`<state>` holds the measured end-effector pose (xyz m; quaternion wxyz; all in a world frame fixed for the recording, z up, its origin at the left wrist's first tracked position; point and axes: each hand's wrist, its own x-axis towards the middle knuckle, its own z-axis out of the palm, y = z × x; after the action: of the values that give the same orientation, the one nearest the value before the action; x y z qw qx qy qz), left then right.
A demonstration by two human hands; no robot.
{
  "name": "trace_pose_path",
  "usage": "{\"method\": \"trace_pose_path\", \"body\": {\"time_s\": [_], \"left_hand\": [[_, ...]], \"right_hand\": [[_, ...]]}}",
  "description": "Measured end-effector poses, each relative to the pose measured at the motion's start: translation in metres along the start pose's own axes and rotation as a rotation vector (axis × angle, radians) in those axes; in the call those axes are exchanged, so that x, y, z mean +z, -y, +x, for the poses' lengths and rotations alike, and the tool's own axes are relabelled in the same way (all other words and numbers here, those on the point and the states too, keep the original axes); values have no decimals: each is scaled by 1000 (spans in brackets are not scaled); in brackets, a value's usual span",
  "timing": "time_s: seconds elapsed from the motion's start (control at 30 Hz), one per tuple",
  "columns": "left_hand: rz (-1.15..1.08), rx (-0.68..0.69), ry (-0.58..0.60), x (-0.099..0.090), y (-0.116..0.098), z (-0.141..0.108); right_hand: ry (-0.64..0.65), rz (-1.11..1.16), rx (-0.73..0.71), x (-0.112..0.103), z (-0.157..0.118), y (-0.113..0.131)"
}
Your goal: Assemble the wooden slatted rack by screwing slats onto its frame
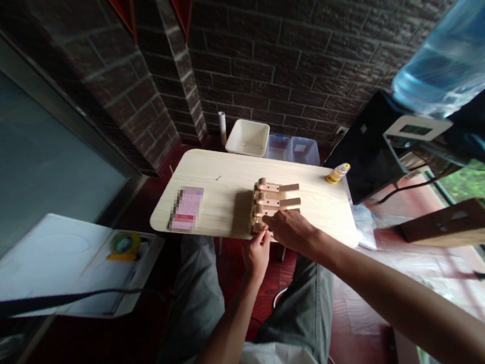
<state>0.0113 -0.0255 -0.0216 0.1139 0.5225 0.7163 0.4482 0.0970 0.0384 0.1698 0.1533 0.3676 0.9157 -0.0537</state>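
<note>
A wooden assembly (272, 195) lies near the front edge of the table. It has several parallel wooden arms with dark dots and rounded ends at the left, and some flat tips stick out to the right. My right hand (287, 225) reaches over the nearest arms from the right, its fingers bent and pressed together near the front left corner. From below, my left hand (256, 253) meets it there, thumb and finger pinched at the table edge. Whatever either hand pinches is too small or hidden to make out.
On the pale table (217, 214) are a pixelated pink rectangle (187, 208), a small dark thin piece (218, 178) and a yellow bottle (337, 173). Behind it stand a white bin (247, 137) and a clear bin (304, 150). A water dispenser (370, 143) stands at the right.
</note>
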Motion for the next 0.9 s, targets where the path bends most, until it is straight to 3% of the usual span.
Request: {"method": "trace_pose_path", "body": {"time_s": [0.23,0.67,0.9], "left_hand": [[8,-20,-7,0,0,0],[21,-17,35,0,2,-1],[-2,24,-39,0,0,0]], "right_hand": [[-47,-24,-24,15,2,-2],[4,53,156,19,3,3],[-39,64,15,15,-4,-2]]}}
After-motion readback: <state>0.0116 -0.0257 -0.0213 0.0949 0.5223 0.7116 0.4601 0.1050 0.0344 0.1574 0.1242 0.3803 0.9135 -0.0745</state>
